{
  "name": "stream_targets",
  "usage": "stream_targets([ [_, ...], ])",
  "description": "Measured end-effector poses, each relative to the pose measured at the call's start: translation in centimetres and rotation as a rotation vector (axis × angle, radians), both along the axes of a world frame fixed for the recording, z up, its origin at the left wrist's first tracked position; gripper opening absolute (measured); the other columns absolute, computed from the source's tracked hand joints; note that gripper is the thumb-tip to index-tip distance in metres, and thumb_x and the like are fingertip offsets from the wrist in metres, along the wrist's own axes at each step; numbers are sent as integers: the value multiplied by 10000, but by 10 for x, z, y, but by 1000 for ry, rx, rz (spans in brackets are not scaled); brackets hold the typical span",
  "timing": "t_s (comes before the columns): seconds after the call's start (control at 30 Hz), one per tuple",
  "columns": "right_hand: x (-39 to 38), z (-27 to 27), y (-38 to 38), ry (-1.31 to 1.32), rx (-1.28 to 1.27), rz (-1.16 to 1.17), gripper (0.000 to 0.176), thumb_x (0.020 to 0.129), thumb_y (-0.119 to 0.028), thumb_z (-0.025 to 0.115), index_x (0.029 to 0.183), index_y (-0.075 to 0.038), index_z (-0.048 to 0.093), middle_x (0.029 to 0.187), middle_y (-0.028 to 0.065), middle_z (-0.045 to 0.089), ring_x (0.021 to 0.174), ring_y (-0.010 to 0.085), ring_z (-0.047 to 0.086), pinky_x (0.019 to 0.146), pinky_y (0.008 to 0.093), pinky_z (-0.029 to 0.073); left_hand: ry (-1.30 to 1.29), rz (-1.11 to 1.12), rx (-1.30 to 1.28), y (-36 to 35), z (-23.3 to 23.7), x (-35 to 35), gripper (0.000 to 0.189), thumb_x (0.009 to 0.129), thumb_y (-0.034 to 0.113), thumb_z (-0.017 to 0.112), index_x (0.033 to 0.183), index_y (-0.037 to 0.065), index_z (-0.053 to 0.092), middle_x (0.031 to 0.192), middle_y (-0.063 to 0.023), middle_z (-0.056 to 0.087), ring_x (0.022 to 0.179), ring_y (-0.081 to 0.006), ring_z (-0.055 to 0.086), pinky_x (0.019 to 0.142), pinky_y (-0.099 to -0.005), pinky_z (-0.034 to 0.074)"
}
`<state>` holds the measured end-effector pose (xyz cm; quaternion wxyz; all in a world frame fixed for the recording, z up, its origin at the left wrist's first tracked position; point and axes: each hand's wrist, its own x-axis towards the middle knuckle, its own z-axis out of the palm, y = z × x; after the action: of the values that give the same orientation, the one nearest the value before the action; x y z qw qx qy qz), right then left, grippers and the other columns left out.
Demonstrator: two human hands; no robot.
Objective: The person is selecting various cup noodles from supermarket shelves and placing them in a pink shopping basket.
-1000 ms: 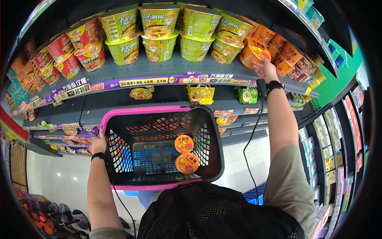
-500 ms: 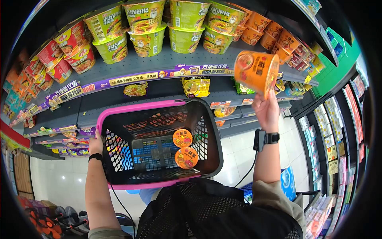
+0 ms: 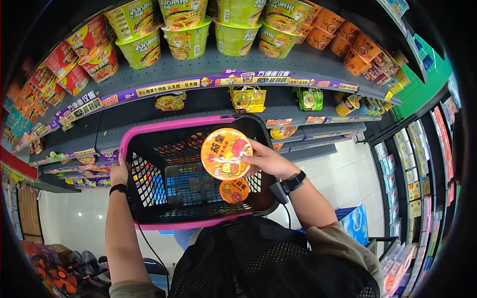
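My right hand (image 3: 268,160) grips an orange noodle cup (image 3: 226,154) by its side, lid facing up, over the right part of the black basket. Beneath it, another orange cup (image 3: 234,191) stands inside the basket; the held cup covers the spot beside it. My left hand (image 3: 119,171) is closed around the left end of the basket's pink rim (image 3: 164,126). The basket is tilted towards me, and its meshed bottom shows.
Green noodle tubs (image 3: 186,42) line the upper shelf, with red tubs (image 3: 94,54) left and orange cups (image 3: 360,52) right. Lower shelves hold a yellow packet (image 3: 247,99) and a green packet (image 3: 309,99). A blue box (image 3: 355,226) stands at lower right.
My right hand has come down and left from the shelf's right side to above the basket, still holding the orange cup, whose lid now faces up. My left hand stays on the rim.
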<state>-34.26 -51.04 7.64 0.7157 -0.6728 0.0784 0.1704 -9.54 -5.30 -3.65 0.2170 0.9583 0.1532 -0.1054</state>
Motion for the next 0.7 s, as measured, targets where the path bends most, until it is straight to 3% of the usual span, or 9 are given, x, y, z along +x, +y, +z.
stream_targets([
  [0.07,15,-29,3,141,-46,-37,619,959,-255,588,1482,-160,272,948,49,656,679,108,660,618,237,548,-14,-1,14,1,-3,0,963,914,711,226,1202,-155,535,1197,-343,569,1191,-438,522,1013,-456,398],
  [0.13,29,-37,8,180,-92,-98,583,959,-254,588,1458,-157,303,895,55,660,648,112,647,593,242,542,-46,-14,17,0,-4,0,994,900,740,178,1108,-129,614,1137,-348,587,1149,-444,534,994,-472,389],
  [0.17,37,-43,9,189,-143,-126,564,959,-246,587,1445,-145,319,900,63,660,643,116,644,586,245,541,2,-16,12,0,0,0,947,913,710,238,1156,-141,575,1175,-337,584,1170,-438,537,1005,-455,401],
  [0.27,57,-62,9,156,-246,-137,541,947,-209,592,1412,-85,347,928,97,665,651,137,652,574,256,542,-37,27,-39,-7,11,-9,931,909,710,258,1156,-128,579,1172,-335,587,1164,-435,544,1002,-454,405],
  [0.33,65,-72,9,137,-487,-68,570,923,-202,614,1402,-44,348,966,128,667,678,148,664,566,263,539,-28,40,-33,-8,12,-9,918,908,708,272,1160,-120,580,1172,-333,588,1161,-431,549,999,-455,409],
  [0.37,73,-102,4,129,-516,-53,611,909,-206,621,1414,-30,326,909,142,674,631,164,663,509,279,523,-33,45,-23,-8,12,-9,914,910,705,272,1163,-116,580,1175,-331,587,1162,-429,549,999,-456,410],
  [0.47,79,-137,4,316,-594,-9,570,928,-224,606,1413,-113,330,881,104,672,581,134,658,471,261,526,-53,45,-12,-7,9,-8,907,912,703,267,1173,-107,579,1176,-327,589,1163,-426,550,998,-458,412],
  [0.6,89,-177,0,481,-721,46,616,940,-236,580,1443,-77,262,886,127,674,585,154,671,435,259,501,4,35,-4,-12,20,-11,904,913,705,259,1205,-92,570,1169,-322,596,1163,-426,549,995,-461,414],
  [0.7,83,-196,3,457,-706,-12,625,948,-228,568,1459,-83,237,903,141,675,606,172,677,438,266,502,-7,19,-7,-11,18,-11,909,912,707,260,1219,-92,566,1162,-323,598,1161,-429,549,990,-461,416],
])
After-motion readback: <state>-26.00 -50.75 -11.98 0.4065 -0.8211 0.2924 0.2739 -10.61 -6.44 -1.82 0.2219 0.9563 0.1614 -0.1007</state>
